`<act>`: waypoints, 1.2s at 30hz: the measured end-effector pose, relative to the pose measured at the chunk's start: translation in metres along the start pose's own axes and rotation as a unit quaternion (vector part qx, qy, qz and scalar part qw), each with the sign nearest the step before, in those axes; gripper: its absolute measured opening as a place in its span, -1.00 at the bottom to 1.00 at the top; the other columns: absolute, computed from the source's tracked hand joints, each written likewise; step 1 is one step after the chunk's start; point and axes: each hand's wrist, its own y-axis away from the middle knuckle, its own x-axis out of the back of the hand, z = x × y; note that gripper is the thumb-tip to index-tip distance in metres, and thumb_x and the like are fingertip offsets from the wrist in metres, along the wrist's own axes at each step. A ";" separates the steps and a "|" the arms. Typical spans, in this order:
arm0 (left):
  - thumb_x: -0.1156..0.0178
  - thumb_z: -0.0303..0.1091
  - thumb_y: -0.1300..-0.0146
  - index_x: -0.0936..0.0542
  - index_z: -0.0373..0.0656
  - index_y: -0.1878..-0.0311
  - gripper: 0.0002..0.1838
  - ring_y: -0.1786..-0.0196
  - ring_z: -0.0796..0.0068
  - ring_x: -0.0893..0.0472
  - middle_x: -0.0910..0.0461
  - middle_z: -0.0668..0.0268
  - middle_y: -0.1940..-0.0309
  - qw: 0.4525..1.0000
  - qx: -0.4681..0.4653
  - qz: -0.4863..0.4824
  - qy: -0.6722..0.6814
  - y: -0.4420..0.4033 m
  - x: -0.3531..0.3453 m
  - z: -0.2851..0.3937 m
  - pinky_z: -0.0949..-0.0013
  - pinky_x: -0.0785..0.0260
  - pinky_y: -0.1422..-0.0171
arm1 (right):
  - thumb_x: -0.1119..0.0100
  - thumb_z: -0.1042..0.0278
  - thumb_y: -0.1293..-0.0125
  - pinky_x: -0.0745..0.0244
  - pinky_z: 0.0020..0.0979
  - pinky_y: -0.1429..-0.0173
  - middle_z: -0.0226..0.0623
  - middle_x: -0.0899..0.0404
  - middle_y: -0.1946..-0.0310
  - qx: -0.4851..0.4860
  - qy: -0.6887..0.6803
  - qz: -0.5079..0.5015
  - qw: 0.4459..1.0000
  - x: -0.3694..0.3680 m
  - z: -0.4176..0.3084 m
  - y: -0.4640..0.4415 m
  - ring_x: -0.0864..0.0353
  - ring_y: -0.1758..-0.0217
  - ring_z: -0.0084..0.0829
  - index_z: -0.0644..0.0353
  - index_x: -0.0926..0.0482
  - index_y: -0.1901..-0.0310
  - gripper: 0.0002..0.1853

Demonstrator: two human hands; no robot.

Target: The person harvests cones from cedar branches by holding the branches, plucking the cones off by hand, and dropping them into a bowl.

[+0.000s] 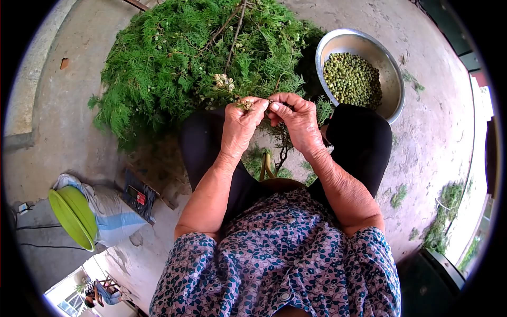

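Both hands meet over the near edge of a big heap of green branches [158,68]. My left hand [244,124] is closed on a small sprig [245,105], whose tip shows at the fingers. Close against it, my right hand [298,119] has thumb and forefinger pinched together on something too small to make out. Just beyond the fingers is a pale seed cluster [224,82]. At the upper right stands a metal basin [393,79] that holds many small green cones [352,79].
On the left, a lime-green basin [71,216] leans on a white and blue sack [113,211], beside a dark bag [138,195]. Black cables run along the floor at far left. Loose green sprigs [443,216] lie at right. A person [105,292] shows at lower left.
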 end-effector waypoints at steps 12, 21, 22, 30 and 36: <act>-0.14 -0.36 -0.16 -0.53 -0.29 0.45 -0.82 0.62 0.77 -0.22 -0.33 0.52 0.69 1.000 -0.001 -0.006 0.008 0.002 -0.002 0.003 0.61 0.01 0.56 | -0.09 0.53 -0.21 -0.48 -0.53 0.34 -0.34 -0.55 0.45 -0.029 -0.042 0.000 0.999 0.001 0.002 0.000 -0.50 0.44 -0.58 0.35 -0.54 0.26 -0.90; -0.14 -0.34 -0.19 -0.54 -0.29 0.39 -0.81 0.61 0.79 -0.23 -0.34 0.53 0.66 1.000 -0.015 -0.016 -0.021 0.002 -0.002 0.002 0.64 -0.02 0.54 | -0.06 0.54 -0.23 -0.49 -0.50 0.30 -0.32 -0.56 0.41 -0.023 -0.114 -0.025 0.993 0.006 0.008 -0.002 -0.52 0.39 -0.53 0.33 -0.54 0.25 -0.89; -0.14 -0.34 -0.19 -0.54 -0.29 0.39 -0.81 0.61 0.79 -0.23 -0.34 0.53 0.66 1.000 -0.016 -0.017 -0.021 0.002 -0.002 0.001 0.64 -0.02 0.54 | -0.05 0.53 -0.23 -0.50 -0.48 0.29 -0.32 -0.56 0.41 -0.028 -0.112 -0.020 0.993 0.006 0.008 -0.002 -0.52 0.39 -0.53 0.33 -0.53 0.25 -0.89; -0.17 -0.45 -0.13 -0.42 -0.26 0.10 -0.73 0.54 0.70 -0.36 -0.46 0.42 0.50 0.996 0.043 -0.071 0.039 -0.001 -0.006 0.002 0.61 -0.22 0.49 | 0.00 0.49 -0.26 -0.51 -0.42 0.27 -0.28 -0.50 0.38 -0.039 -0.221 0.052 0.973 0.024 -0.014 -0.010 -0.53 0.37 -0.44 0.32 -0.45 0.18 -0.86; -0.10 -0.43 -0.20 -0.48 -0.25 0.18 -0.85 0.48 0.64 -0.45 -0.52 0.34 0.44 0.996 0.006 -0.074 0.047 -0.003 -0.004 -0.002 0.57 -0.36 0.36 | 0.11 0.49 -0.29 -0.44 -0.37 0.16 -0.21 -0.37 0.41 0.048 -0.341 0.229 0.910 0.076 -0.064 -0.036 -0.40 0.35 -0.36 0.34 -0.35 0.31 -0.91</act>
